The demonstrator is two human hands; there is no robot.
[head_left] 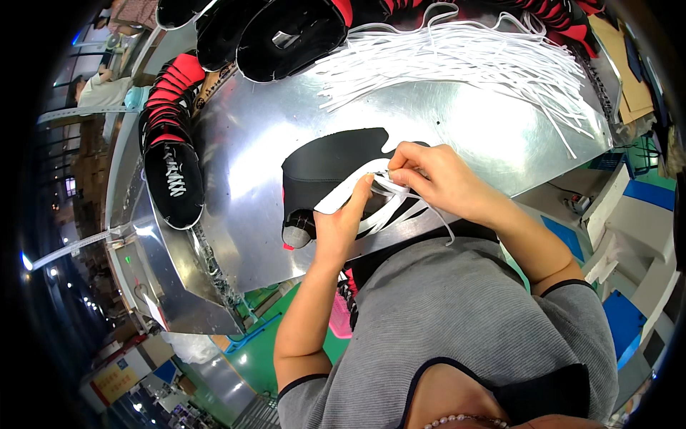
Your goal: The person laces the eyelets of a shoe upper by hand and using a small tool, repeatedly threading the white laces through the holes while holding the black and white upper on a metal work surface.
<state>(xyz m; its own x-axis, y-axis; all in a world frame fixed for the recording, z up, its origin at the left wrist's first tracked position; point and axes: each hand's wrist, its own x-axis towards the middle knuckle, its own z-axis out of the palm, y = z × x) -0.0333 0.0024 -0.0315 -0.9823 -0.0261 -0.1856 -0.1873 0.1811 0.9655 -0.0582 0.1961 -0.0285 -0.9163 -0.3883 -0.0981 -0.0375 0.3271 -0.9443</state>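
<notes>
Workshop lights are glowing dimly along the left, and a bare metal desk (239,239) is shining beneath the work. Along its far edge, a loose bundle of white shoelaces (443,64) is spreading toward the right corner, while black shoe uppers (289,43) are crowding the far left corner. Down the left edge, a row of red-and-black uppers (171,107) is lying nested, one within another, probably to save room and stay within reach.

Close to the near edge, between the body and the bundle, a black shoe upper (332,157) is lying on its side, its white strip (350,186) facing the person. The left hand (337,225) is gripping this strip, its thumb pressing on top; its other fingers are mostly hiding underneath, seemingly steadying the edge. The right hand (446,179) is reaching in from the right, thumb and forefinger pinching together at the strip's upper end, apparently on a white lace (389,214), though the exact bit is too small to tell. Loose lace strands are hanging below these fingers, toward the near edge. The upper's black body is lying just beyond both hands.
</notes>
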